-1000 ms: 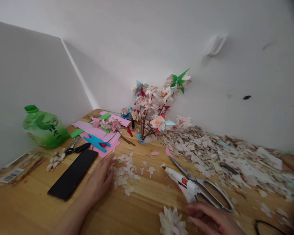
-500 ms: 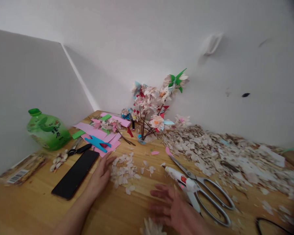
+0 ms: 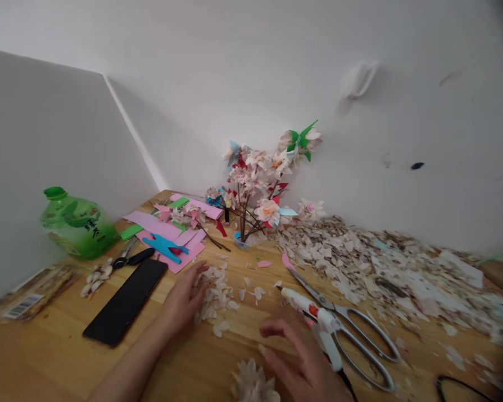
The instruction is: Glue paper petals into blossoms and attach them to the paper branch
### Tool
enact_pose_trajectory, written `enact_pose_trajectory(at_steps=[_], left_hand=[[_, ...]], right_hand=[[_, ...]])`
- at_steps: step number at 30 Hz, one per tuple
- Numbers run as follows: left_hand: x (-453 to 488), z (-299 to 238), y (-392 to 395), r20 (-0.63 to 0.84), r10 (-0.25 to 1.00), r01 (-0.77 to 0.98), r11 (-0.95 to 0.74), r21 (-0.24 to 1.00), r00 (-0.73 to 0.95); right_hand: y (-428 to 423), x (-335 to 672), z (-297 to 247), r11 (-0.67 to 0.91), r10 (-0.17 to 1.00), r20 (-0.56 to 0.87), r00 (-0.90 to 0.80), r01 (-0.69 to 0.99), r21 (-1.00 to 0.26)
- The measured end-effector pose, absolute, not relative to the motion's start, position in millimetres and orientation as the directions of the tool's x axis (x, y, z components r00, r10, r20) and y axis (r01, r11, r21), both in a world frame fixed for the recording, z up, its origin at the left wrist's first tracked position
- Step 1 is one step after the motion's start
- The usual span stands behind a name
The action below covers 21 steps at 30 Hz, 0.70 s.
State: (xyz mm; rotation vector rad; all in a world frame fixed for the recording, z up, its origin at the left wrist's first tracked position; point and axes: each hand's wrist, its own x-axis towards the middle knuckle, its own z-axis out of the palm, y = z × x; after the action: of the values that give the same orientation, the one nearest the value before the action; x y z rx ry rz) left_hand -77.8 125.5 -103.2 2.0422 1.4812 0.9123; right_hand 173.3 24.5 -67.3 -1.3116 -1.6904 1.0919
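Observation:
My left hand point(image 3: 186, 296) rests on the wooden table with its fingers stretched out, touching the left side of a loose pile of pale petals point(image 3: 217, 290). My right hand point(image 3: 295, 349) is held over the table, thumb and fingers apart, with nothing between them. Just left of its thumb lies a pale flower made of layered petals point(image 3: 254, 382), cut off by the bottom edge of the view. Beside my right hand, partly covered by it, is a white glue gun point(image 3: 304, 301) with a small red light. Large metal-handled scissors point(image 3: 352, 329) lie against the gun.
A black phone point(image 3: 128, 301) lies left of my left hand. Pink paper sheets point(image 3: 157, 223) and a green bottle point(image 3: 79, 229) are behind it. Several flowers on stems point(image 3: 257, 178) stand by the wall. A heap of dry petals point(image 3: 352, 262) covers the right side.
My left hand has moved slightly right, onto the petals. My right hand's fingers have drawn into a curved, spread shape near the flower, which now shows more in view.

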Motion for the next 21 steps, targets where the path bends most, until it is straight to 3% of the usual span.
enact_pose_trajectory(at_steps=[2, 4, 7, 9, 13, 15, 17, 19, 21], left_hand=[[-74.0, -99.2, 128.0, 0.24, 0.935, 0.64, -0.354, 0.681, 0.262], [-70.0, -95.2, 131.3, 0.226, 0.916, 0.637, -0.394, 0.662, 0.332], [-64.7, -92.8, 134.7, 0.208, 0.901, 0.632, -0.418, 0.653, 0.381], [-63.9, -94.5, 135.3, 0.204, 0.913, 0.631, -0.394, 0.668, 0.353], [-70.9, -100.6, 137.1, 0.225, 0.951, 0.636, -0.31, 0.707, 0.214], [-75.9, -102.3, 139.4, 0.239, 0.959, 0.631, -0.281, 0.723, 0.153], [-79.2, -102.2, 141.4, 0.243, 0.962, 0.626, -0.267, 0.732, 0.127], [-79.9, -100.8, 142.5, 0.237, 0.962, 0.63, -0.27, 0.728, 0.138], [-78.4, -98.7, 142.8, 0.234, 0.957, 0.64, -0.287, 0.712, 0.169]], right_hand=[[20.5, 182.3, -59.4, 0.432, 0.9, 0.31, -0.306, 0.544, -0.719], [17.9, 191.8, -49.1, 0.607, 0.787, 0.502, -0.359, 0.595, -0.526], [14.6, 206.1, -38.2, 0.649, 0.705, 0.628, -0.328, 0.656, -0.386], [13.4, 216.6, -38.0, 0.551, 0.731, 0.664, -0.156, 0.709, -0.44], [20.2, 245.2, -49.9, 0.227, 0.758, 0.531, 0.378, 0.61, -0.759], [27.7, 261.5, -57.0, 0.108, 0.752, 0.411, 0.515, 0.518, -0.848], [34.2, 275.4, -63.1, 0.07, 0.839, 0.302, 0.452, 0.462, -0.884], [37.4, 284.3, -68.2, 0.063, 0.955, 0.183, 0.232, 0.444, -0.894], [37.3, 287.7, -73.2, 0.099, 0.993, 0.118, 0.004, 0.505, -0.857]])
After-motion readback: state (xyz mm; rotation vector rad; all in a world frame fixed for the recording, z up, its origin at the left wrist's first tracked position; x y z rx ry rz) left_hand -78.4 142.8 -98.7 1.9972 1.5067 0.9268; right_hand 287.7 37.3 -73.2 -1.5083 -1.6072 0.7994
